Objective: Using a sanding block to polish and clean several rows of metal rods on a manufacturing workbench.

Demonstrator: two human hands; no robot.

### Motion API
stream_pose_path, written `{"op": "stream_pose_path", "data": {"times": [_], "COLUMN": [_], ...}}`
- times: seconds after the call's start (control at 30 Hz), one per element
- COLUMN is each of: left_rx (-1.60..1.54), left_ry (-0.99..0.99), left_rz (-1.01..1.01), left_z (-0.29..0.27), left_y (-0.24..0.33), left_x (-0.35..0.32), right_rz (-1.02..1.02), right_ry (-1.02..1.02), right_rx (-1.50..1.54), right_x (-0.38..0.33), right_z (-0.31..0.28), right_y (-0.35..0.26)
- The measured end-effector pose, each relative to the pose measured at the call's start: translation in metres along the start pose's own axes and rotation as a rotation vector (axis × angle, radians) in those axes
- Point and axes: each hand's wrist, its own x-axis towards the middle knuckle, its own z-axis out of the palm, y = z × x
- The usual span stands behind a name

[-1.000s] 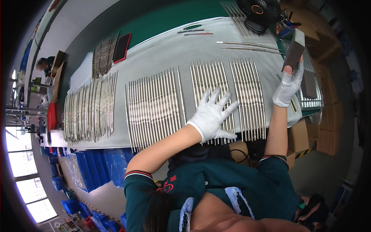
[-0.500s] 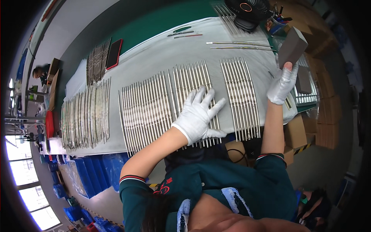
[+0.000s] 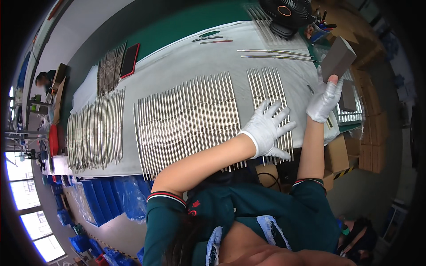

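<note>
Left gloved hand [image 3: 268, 131], fingers fanned wide, palm down, seems to rest ungripping on the smaller metal rod group [image 3: 267, 86], probably to steady it; larger rod row [image 3: 186, 115] at its 9 o'clock, rods parallel likely for even access. At its 2 o'clock, right gloved hand [image 3: 325, 101] grasps a grey rectangular block [image 3: 339, 57] by its lower end, apparently clear of the rods.

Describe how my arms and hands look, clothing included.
Your left hand and right hand wear plain white gloves reaching the wrists; the right thumb tip shows uncovered. The forearms are bare, with no bracelet or watch visible. Above them are short dark green sleeves, their edges trimmed with narrow red and white stripes.
</note>
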Motion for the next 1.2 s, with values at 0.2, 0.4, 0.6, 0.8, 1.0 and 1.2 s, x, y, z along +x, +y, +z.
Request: {"op": "stream_pose_path", "data": {"times": [0.2, 0.4, 0.6, 0.8, 1.0, 1.2], "left_rx": [0.021, -0.050, -0.054, 0.097, 0.151, 0.117], "left_ry": [0.022, 0.049, 0.030, 0.097, 0.190, 0.248], "left_rz": [-0.117, -0.138, -0.265, -0.617, -0.788, -0.776], "left_z": [-0.010, -0.018, -0.025, -0.034, -0.029, -0.027], "left_y": [-0.002, 0.011, 0.018, 0.015, 0.020, 0.022], "left_x": [-0.048, -0.085, -0.143, -0.221, -0.262, -0.261], "right_rz": [-0.007, -0.013, -0.038, -0.007, -0.466, -0.391], "right_ry": [-0.015, -0.046, -0.254, -0.741, -1.056, -1.064], "right_rx": [-0.023, -0.071, -0.347, -0.569, -1.102, -1.377], "right_x": [0.001, 0.004, 0.000, -0.016, -0.006, 0.030], "right_z": [0.002, -0.003, 0.002, 0.025, 0.114, 0.157], "right_y": [-0.002, 0.008, 0.021, 0.037, 0.056, 0.096]}}
